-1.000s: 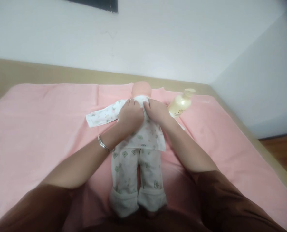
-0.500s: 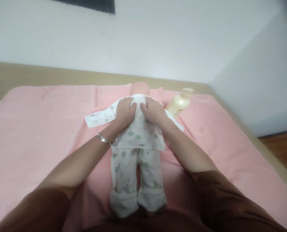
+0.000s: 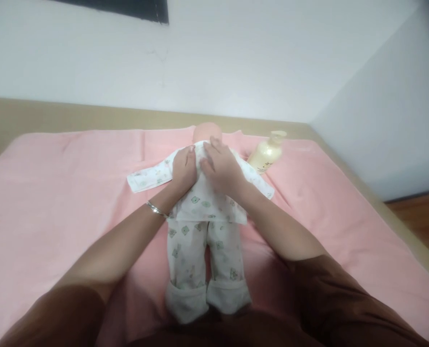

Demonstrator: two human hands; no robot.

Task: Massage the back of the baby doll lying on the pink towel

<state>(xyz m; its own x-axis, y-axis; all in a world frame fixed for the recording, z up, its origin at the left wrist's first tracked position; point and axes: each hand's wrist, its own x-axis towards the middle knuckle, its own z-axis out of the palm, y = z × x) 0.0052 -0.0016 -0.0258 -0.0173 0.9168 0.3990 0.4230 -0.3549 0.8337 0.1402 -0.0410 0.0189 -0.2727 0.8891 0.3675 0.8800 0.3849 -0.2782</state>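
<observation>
A baby doll (image 3: 204,202) lies stretched out with its head (image 3: 207,130) at the far end, dressed in a white patterned top and matching trousers (image 3: 188,255) with turned-up cuffs. At its left shoulder, my left hand (image 3: 184,166) is curled against the doll's side, thumb close to the fingers; a silver bracelet circles that wrist. My right hand (image 3: 223,164) rests over the upper body near the neck, fingers stretched out and thumb apart. The doll's sleeves spread to both sides. Its face is not visible.
A pale yellow pump bottle (image 3: 266,153) leans or lies beside the doll's right sleeve. Beneath everything spreads a pink sheet (image 3: 73,202) on a tan surface (image 3: 91,114). A white wall (image 3: 236,62) stands behind, with a dark panel (image 3: 142,8) at the top.
My right hand has shifted inward and up toward the doll's neck. My left hand has rolled onto the doll's side, its thumb now nearer the fingers. The doll has hardly moved.
</observation>
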